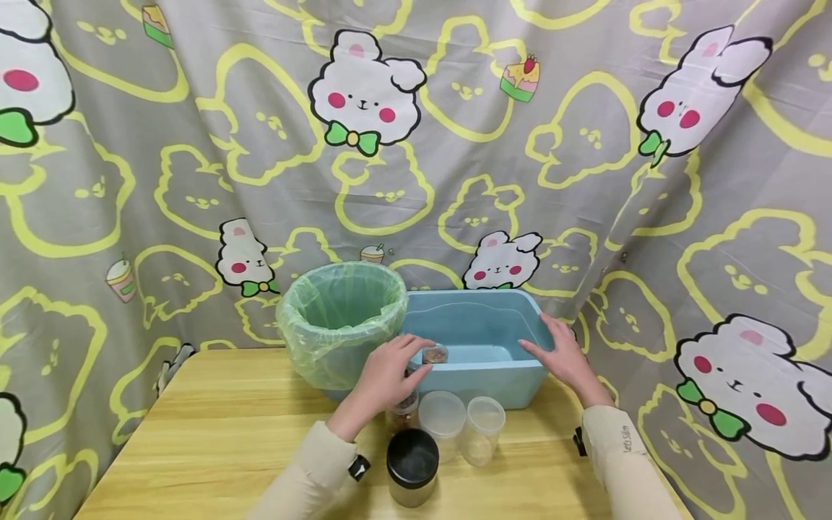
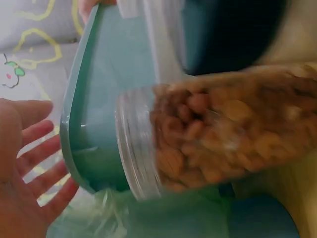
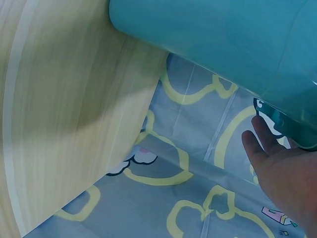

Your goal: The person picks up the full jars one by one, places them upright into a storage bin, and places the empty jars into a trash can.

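My left hand [image 1: 388, 367] hovers by the tub's front rim, fingers spread. In the left wrist view, its fingers [image 2: 42, 158] stand apart from a clear jar of brown nuts [image 2: 198, 134]. A small clear round top with something brown under it [image 1: 435, 354] shows between thumb and fingers in the head view; the rest is hidden. At the blue tub's [image 1: 481, 383] right end is my right hand [image 1: 564, 354], thumb toward the inside and fingers extended. Below the left hand stand a black-lidded jar [image 1: 412, 458] and two clear containers, one wide [image 1: 442, 422] and one narrower [image 1: 483, 432].
A bin lined with a green bag [image 1: 341, 354] stands left of the tub. Everything rests on a wooden table [image 1: 214, 419]. A patterned curtain [image 1: 442, 166] hangs behind the table and along its sides.
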The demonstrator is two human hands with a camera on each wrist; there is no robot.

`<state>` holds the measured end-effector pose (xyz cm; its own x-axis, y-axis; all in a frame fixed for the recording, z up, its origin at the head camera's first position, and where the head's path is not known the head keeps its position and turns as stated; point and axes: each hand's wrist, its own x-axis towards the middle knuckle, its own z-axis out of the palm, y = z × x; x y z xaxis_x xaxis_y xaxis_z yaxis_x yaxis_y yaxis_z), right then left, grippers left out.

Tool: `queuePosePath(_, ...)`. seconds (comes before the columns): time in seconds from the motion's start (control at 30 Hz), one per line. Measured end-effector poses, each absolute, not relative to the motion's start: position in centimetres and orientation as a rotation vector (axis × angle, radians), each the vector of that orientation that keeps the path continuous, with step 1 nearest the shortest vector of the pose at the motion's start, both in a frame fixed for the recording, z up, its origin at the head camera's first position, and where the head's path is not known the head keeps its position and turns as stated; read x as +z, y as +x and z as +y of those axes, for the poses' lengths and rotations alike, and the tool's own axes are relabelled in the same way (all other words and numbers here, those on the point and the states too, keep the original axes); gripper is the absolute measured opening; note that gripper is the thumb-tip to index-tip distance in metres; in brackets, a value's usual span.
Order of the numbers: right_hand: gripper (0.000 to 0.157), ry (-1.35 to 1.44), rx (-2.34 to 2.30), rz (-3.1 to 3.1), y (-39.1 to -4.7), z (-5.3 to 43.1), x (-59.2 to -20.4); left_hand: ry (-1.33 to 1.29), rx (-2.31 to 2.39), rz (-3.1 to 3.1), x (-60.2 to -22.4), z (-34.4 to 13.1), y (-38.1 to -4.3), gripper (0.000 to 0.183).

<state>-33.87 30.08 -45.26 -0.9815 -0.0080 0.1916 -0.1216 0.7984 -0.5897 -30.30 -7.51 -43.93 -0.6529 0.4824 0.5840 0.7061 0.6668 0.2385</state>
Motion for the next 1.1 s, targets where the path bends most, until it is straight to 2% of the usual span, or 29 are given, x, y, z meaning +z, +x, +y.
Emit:
queuePosePath(0.27, 0.098, 0.110, 0.935, -2.817, -34.1, 30.2, -44.8, -0.909, -0.673, -2.362, -45.8, -11.8, -27.3, 0.058)
queuePosePath(0.47, 0.098, 0.091, 0.936, -2.809, -34.0, 30.3, -44.8, -0.796, -0.786, -2.547, -48.1, -14.4, -26.7, 0.072)
queuePosePath(0.8, 0.097, 0.090, 0.944, -2.811, -33.9, 30.3, -45.0, -0.797, -0.920, -2.653, -50.1, -13.9, -27.4, 0.065)
queuePosePath(1.1, 0.096, 0.097, 0.963, -2.800, -33.9, 30.3, -45.3, -0.772, -1.001, -2.740, -50.7, -12.7, -28.1, 0.074)
